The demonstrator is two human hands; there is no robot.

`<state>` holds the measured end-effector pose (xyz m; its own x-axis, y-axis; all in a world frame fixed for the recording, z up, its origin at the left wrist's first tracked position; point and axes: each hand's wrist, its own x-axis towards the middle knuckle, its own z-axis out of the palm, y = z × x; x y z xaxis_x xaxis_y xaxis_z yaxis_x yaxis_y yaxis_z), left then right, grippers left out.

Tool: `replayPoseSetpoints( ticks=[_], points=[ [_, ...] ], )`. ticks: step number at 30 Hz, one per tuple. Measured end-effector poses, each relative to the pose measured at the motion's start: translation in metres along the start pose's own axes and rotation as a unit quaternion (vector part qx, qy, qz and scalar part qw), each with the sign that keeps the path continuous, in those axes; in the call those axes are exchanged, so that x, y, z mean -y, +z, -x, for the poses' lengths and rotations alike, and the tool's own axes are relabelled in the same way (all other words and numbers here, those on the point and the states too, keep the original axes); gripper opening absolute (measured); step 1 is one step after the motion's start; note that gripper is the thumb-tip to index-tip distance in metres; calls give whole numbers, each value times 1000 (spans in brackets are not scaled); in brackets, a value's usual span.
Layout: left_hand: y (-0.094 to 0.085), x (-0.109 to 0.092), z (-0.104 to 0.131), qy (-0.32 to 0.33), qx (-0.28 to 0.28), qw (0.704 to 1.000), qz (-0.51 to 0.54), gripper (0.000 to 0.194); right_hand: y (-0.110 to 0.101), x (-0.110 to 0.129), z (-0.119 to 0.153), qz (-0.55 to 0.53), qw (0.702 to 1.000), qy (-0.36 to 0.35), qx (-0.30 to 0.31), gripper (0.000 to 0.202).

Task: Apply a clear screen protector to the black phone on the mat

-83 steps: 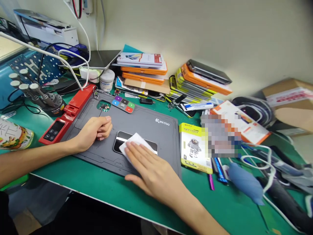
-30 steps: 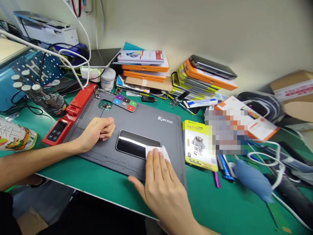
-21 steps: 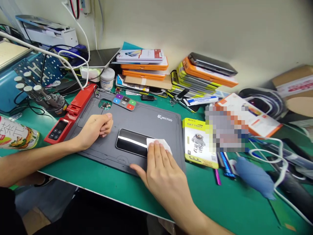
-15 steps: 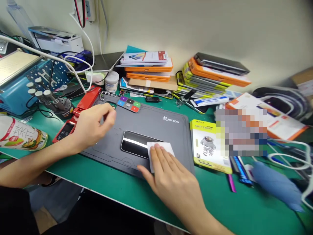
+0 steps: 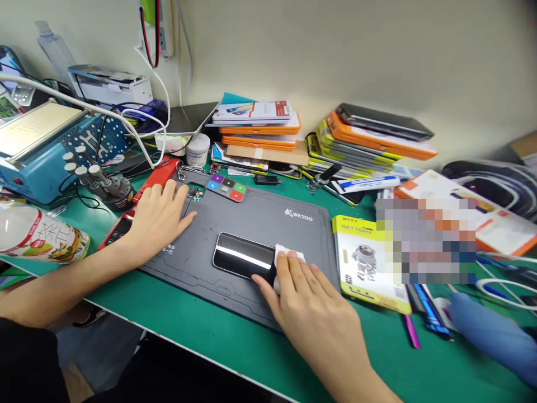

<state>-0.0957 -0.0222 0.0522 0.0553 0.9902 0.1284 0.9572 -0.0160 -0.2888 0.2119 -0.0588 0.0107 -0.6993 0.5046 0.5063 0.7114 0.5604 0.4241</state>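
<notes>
Got a phone (image 5: 243, 255) flat on the grey mat (image 5: 260, 207), probably light, stiff, slippery, crackable; best lifted by the long edges. Blocking one end with the right hand (image 5: 321, 305), curling fingers over a white wipe (image 5: 282, 247). Splaying the left hand (image 5: 157, 221) by the red tool (image 5: 165, 170), seemingly empty. Crowded rightward by a battery pack (image 5: 364, 266).

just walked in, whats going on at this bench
A person's right hand has a white wipe under its fingers at the right end of a smartphone, which lies screen up on a grey WKTOO mat. The left hand, fingers spread, is over the mat's left side, by a red device; whether it touches either is unclear.
</notes>
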Motion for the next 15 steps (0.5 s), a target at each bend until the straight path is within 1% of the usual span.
replayPoseSetpoints(
  ticks=[3,7,11,15],
  points=[
    [4,-7,4,2,8,1000,6,54,8,-3,-1,-9,1000,12,7,58],
    [6,-13,9,11,0,999,43,49,9,1,0,-11,999,31,17,66],
    [8,-9,7,35,-16,995,97,52,8,3,0,-21,999,37,28,67],
    [10,-3,2,84,-16,983,161,59,8,3,0,-29,998,46,28,69]
  ],
)
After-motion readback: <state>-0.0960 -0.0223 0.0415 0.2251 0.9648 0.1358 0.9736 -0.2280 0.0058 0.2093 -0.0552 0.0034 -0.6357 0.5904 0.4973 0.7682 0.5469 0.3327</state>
